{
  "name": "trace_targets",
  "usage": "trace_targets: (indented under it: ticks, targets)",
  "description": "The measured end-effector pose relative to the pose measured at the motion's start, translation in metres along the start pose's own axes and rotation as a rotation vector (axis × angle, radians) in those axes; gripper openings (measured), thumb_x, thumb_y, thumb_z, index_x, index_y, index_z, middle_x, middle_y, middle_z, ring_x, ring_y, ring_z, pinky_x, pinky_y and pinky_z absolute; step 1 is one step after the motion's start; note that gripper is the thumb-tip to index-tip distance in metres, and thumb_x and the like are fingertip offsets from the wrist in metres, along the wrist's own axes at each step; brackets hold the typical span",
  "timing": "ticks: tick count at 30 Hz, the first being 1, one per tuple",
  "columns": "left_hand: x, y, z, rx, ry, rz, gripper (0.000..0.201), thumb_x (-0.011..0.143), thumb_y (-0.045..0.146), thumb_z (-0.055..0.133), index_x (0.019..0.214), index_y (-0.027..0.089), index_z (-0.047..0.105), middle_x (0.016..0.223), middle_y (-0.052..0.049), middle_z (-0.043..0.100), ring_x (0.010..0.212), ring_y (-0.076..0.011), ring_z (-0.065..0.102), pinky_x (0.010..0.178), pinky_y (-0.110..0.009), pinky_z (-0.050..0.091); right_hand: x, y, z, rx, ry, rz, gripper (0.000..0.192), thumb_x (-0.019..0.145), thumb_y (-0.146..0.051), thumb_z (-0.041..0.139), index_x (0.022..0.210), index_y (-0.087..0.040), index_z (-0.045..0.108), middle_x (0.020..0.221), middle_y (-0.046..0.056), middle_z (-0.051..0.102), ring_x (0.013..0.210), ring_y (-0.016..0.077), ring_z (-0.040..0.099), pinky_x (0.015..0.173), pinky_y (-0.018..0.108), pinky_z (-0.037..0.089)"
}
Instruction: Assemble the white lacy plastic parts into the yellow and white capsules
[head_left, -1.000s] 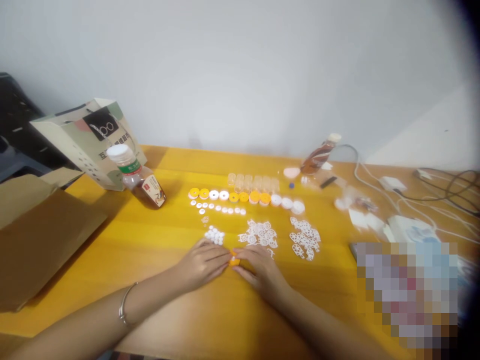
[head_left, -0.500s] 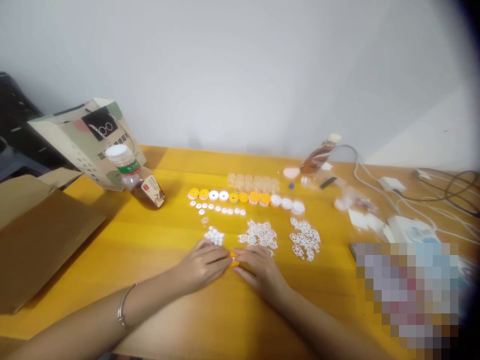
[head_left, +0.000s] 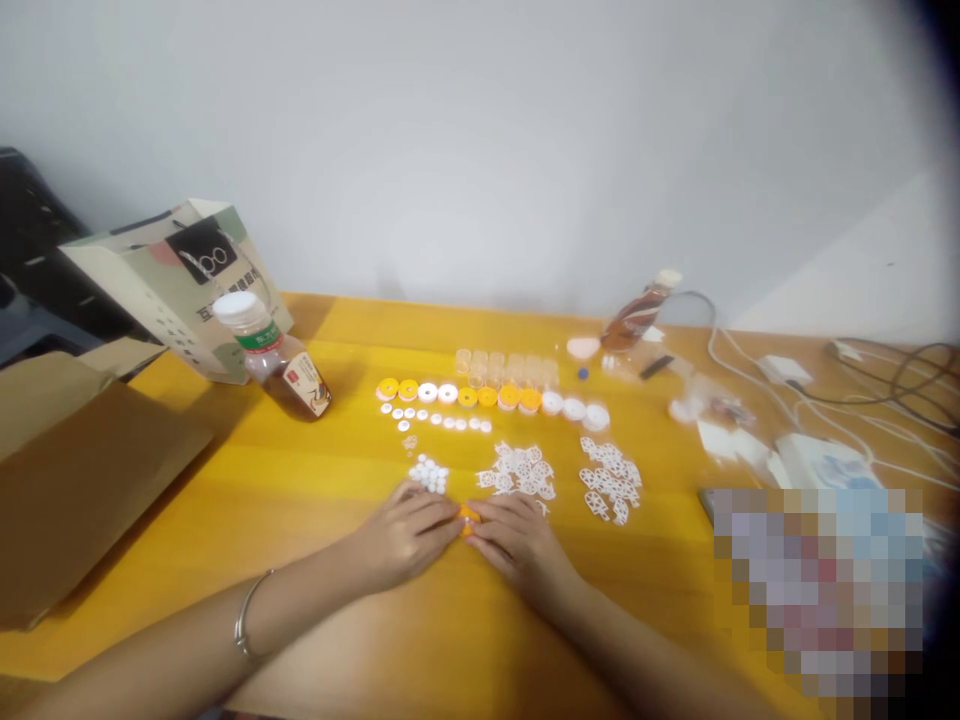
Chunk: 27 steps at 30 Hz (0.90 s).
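Note:
Between the fingertips of both hands is a small orange piece [head_left: 469, 519], mostly covered, with a whitish spot on it. My left hand [head_left: 409, 530] pinches it from the left, and my right hand [head_left: 521, 540] grips it from the right. Just beyond my left fingers lies a cluster of small white caps [head_left: 429, 473]. White openwork plastic pieces [head_left: 521, 468] are heaped past my right hand. Farther back runs a row of orange and white round discs with centre holes [head_left: 487, 397], with small white discs [head_left: 448, 423] lined up in front.
Clear cylinders [head_left: 506, 367] stand behind the discs. A second heap of openwork pieces [head_left: 611, 480] lies to the right. At left are a drink bottle [head_left: 281, 365], a paper bag [head_left: 172, 290] and a cardboard box [head_left: 82, 480]. Another bottle [head_left: 637, 312] and cables [head_left: 757, 370] are back right.
Both hands stay in nearly the same place around the orange piece. Slightly more of it shows between the fingertips now.

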<state>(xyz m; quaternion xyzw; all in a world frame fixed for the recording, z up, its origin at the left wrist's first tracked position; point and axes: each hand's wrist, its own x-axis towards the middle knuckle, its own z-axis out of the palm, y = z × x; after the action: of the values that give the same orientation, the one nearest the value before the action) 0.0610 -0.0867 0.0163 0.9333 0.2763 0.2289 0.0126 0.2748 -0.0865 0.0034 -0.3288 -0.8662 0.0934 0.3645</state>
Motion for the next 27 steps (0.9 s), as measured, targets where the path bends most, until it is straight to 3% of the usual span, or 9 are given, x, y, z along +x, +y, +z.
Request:
trace_targets:
  ticks: [16,27]
  targets:
    - [-0.0025,0.0026,0.0037,0.142,-0.016,0.096,0.022,0.086,0.015,0.048,0.107,0.013,0.055,0.1,-0.01,0.063,0.098,-0.0193,0.056,0.087,-0.036,0.039,0.0055,-0.0037,-0.0036,-0.05,-0.046,-0.071,0.006,0.081,-0.015,0.056,0.078,-0.019,0.058,0.093,0.007,0.066,0.088,0.019,0.06,0.078,0.037,0.049]
    - [-0.0012,0.0049,0.002,0.113,-0.033,0.091,0.026,0.086,0.016,0.048,0.111,0.012,0.053,0.1,-0.009,0.064,0.098,-0.0192,0.057,0.087,-0.036,0.039,-0.0009,0.002,0.0007,0.014,-0.018,-0.068,0.005,0.081,-0.015,0.057,0.081,-0.02,0.059,0.095,0.008,0.067,0.086,0.0183,0.062,0.081,0.037,0.051]
